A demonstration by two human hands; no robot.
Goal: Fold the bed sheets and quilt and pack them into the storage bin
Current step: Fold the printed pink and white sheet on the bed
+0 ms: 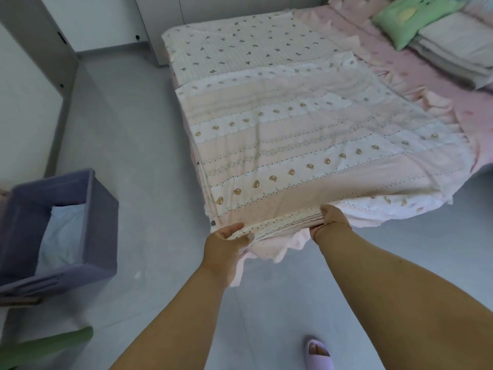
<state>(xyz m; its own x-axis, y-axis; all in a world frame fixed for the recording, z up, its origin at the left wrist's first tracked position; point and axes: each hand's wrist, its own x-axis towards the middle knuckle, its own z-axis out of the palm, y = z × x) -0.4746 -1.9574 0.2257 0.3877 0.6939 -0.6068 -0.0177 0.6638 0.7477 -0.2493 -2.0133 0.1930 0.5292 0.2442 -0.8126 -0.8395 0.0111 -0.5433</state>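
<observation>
Your left grip [229, 237] and right grip [329, 218] are pinching the pink bear-print quilt's [293, 145] near edge, keeping the fold aligned.

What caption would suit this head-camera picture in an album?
Both hands, left hand and right hand, grip the near edge of the bear-print quilt on the bed, storage bin waiting alongside.

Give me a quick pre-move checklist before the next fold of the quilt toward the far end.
1. Left hand grips the near edge of the quilt: ok.
2. Right hand grips the same edge: ok.
3. Quilt lies flat on the bed: not ok, right side rumpled and overhanging.
4. Storage bin open, within view: ok.
5. Room left in bin: cannot tell; pale fabric already inside.
</observation>
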